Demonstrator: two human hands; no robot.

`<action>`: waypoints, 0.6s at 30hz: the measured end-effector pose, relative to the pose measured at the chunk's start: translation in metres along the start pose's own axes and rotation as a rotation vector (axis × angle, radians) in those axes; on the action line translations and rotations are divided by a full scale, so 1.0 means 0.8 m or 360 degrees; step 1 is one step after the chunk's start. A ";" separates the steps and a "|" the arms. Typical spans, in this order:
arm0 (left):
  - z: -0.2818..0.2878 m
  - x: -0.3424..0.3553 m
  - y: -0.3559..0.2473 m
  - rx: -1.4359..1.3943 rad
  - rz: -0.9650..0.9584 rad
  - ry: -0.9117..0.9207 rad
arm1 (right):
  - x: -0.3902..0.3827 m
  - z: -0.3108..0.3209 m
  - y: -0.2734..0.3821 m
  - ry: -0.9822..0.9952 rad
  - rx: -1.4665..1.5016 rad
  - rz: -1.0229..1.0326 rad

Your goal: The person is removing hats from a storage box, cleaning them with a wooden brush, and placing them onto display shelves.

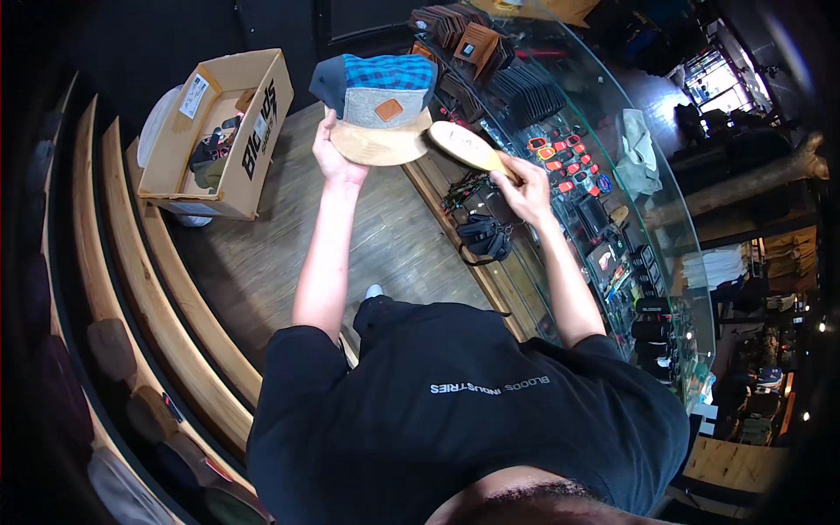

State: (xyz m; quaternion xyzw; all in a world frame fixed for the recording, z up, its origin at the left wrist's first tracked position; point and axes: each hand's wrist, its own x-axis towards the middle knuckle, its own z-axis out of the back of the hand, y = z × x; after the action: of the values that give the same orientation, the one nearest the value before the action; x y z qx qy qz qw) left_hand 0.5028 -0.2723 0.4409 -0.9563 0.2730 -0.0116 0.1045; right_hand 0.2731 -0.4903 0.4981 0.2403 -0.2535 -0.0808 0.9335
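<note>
My left hand (334, 162) is closed on a cap (385, 107), gripping it by the left side near the brim. The cap has blue plaid on top, a grey front with a brown diamond patch, dark side cloth and a tan brim. In my right hand (527, 191) is an oval wooden brush (464, 145), held by its handle with the fingers wrapped round it. Its pale back faces up, so any bristles are hidden. The brush head lies close to the right edge of the brim; whether they touch I cannot tell.
A cardboard box (262, 144) with caps inside stands at the left. Curved wooden shelves (131, 262) with several caps run down the left side. On the right is a glass display case (612, 254) holding small goods, with brown wallets (477, 45) at its far end. Grey cloth (640, 153) lies on the glass.
</note>
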 end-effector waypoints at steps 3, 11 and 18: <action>-0.031 -0.018 0.061 0.0182 -0.0104 0.0291 | -0.005 0.005 0.013 0.0088 0.0100 -0.0011; -0.059 -0.068 0.239 0.0048 0.0041 -0.0075 | -0.038 0.053 0.029 -0.0186 0.0038 -0.0161; -0.065 -0.084 0.275 -0.0156 0.0361 0.0091 | -0.145 0.154 -0.067 -0.0211 0.0035 -0.0144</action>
State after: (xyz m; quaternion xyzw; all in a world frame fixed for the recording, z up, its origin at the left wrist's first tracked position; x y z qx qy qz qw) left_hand 0.3273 -0.4297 0.4488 -0.9225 0.3824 -0.0135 0.0504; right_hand 0.1091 -0.5556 0.5151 0.2561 -0.3045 -0.1359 0.9073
